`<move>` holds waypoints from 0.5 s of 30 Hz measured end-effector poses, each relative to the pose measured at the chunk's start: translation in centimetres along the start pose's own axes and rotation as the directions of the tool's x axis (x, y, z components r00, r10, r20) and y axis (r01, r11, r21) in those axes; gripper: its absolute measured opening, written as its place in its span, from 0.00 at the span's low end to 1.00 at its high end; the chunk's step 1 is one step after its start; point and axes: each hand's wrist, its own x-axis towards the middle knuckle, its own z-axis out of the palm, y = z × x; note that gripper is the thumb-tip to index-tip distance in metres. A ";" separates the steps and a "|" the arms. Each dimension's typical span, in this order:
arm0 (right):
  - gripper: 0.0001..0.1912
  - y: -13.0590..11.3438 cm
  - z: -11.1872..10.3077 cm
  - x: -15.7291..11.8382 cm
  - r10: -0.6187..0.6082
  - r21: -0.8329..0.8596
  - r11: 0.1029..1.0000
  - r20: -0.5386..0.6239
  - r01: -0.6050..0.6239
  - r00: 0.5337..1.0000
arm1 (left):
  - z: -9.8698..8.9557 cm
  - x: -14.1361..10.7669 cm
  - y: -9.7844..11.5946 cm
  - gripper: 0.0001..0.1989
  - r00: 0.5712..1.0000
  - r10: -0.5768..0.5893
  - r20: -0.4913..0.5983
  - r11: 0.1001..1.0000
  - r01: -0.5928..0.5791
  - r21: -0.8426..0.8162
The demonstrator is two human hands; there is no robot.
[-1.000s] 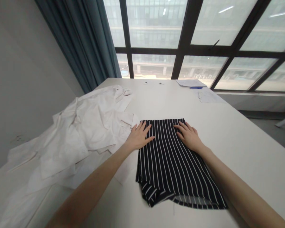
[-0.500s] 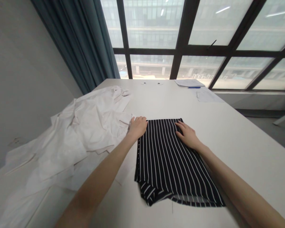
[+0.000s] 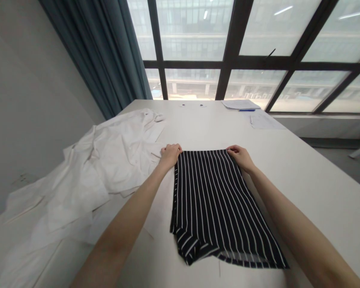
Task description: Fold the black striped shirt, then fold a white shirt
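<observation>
A black garment with white stripes (image 3: 211, 196) lies folded on the white table, its near edge uneven and its lower left corner bunched. At its far left corner, my left hand (image 3: 170, 156) pinches the fabric with closed fingers. My right hand (image 3: 241, 157) grips the far right corner between thumb and fingers. The far edge runs straight between both hands. The garment's exact kind cannot be made out. Left of my left hand lies a heap of white cloth (image 3: 114, 156).
The white table (image 3: 300, 172) reaches back toward the window (image 3: 195, 36). Papers (image 3: 240, 104) with a blue pen (image 3: 246, 110) on them lie at its far right, and another sheet (image 3: 267, 121) sits closer. A blue curtain (image 3: 108, 52) hangs at the back left.
Both hands have gone from resting flat on the striped garment to gripping its far corners. My right hand has shifted outward and slightly away. The garment's near edge sits slightly lower in view.
</observation>
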 end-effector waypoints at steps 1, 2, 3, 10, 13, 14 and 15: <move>0.11 0.0 0.1 0.1 0.000 -0.005 1.000 -0.010 0.000 1.000 | -0.2 -0.1 0.3 0.09 1.000 -0.004 -0.009 1.000 0.004 0.005; 0.10 0.1 0.1 0.2 0.000 -0.014 1.000 -0.021 -0.001 1.000 | -0.5 -0.3 0.7 0.10 1.000 -0.007 -0.024 1.000 0.007 0.014; 0.09 0.0 0.1 0.2 -0.001 -0.027 1.000 -0.034 0.000 0.999 | -0.8 -0.7 1.4 0.10 0.999 -0.005 -0.045 1.000 0.006 0.024; 0.14 -3.0 -0.5 -2.0 -0.151 -0.203 0.971 -0.104 0.128 0.983 | -2.1 -8.0 8.5 0.15 0.896 0.445 0.010 0.896 -0.445 -0.020; 0.16 -4.4 0.0 -4.2 -0.304 -0.291 0.909 0.031 0.299 0.952 | -0.8 -11.2 9.1 0.23 0.846 0.525 0.088 0.851 -0.526 -0.019; 0.16 -4.6 0.3 -5.0 -0.328 -0.308 0.890 0.079 0.336 0.941 | -0.3 -11.8 8.8 0.26 0.851 0.514 0.103 0.857 -0.516 -0.010; 0.17 -4.7 0.7 -5.6 -0.339 -0.332 0.873 0.117 0.359 0.933 | 0.2 -12.2 8.4 0.28 0.860 0.499 0.111 0.865 -0.502 0.001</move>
